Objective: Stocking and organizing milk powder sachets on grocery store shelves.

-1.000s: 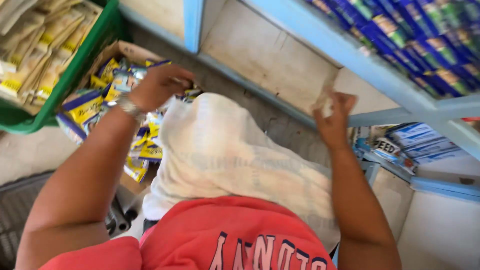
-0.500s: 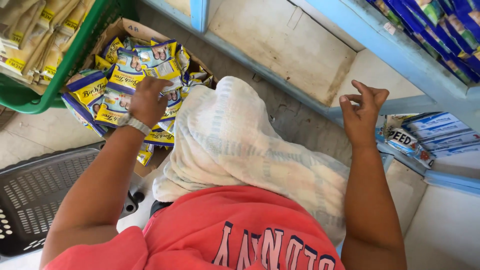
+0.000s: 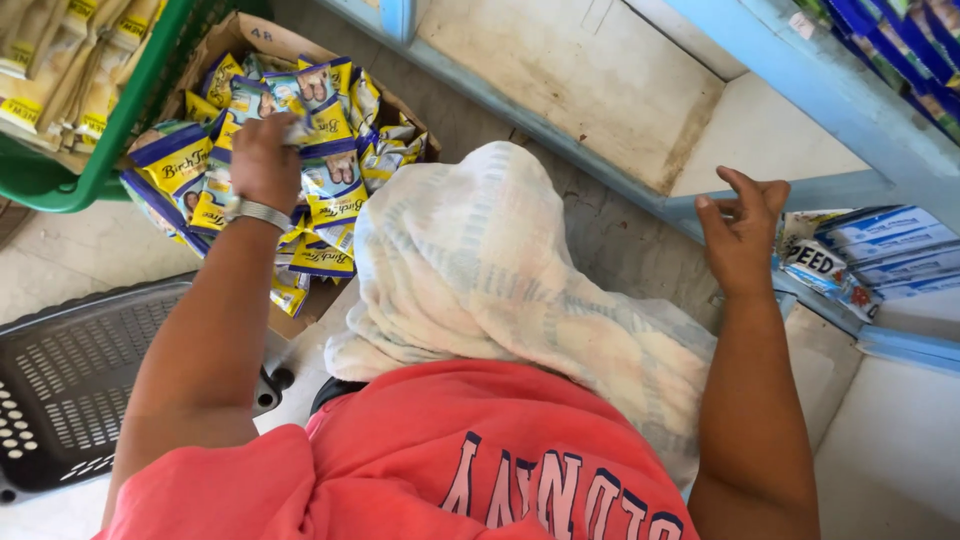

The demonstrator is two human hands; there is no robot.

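The left hand (image 3: 262, 160) is down in the cardboard box (image 3: 262, 38) on the floor, its fingers curled together on one of the yellow-and-blue sachets (image 3: 335, 185) near the top of the heap, so that packet sits right under the palm among the others. The right hand (image 3: 742, 232) hangs at the edge of the blue shelf (image 3: 800, 190), fingers apart and holding nothing, just beside the blue-and-white packs (image 3: 865, 250) lying on the lower level. What worries me is the heap itself: the sachets lie loosely over each other and some already spill past the box's torn front edge, so a pull on one could drag neighbours out onto the floor. The pale striped cloth (image 3: 500, 280) draped over the person's lap also hides part of the box, so a packet could slide under it unnoticed. Counting: one box, one green basket (image 3: 110, 150) of tan packets at the upper left, one dark grey basket (image 3: 70, 380) at the lower left; a dozen or more sachets show, too overlapped for an exact count, and some four or five packs on the shelf.
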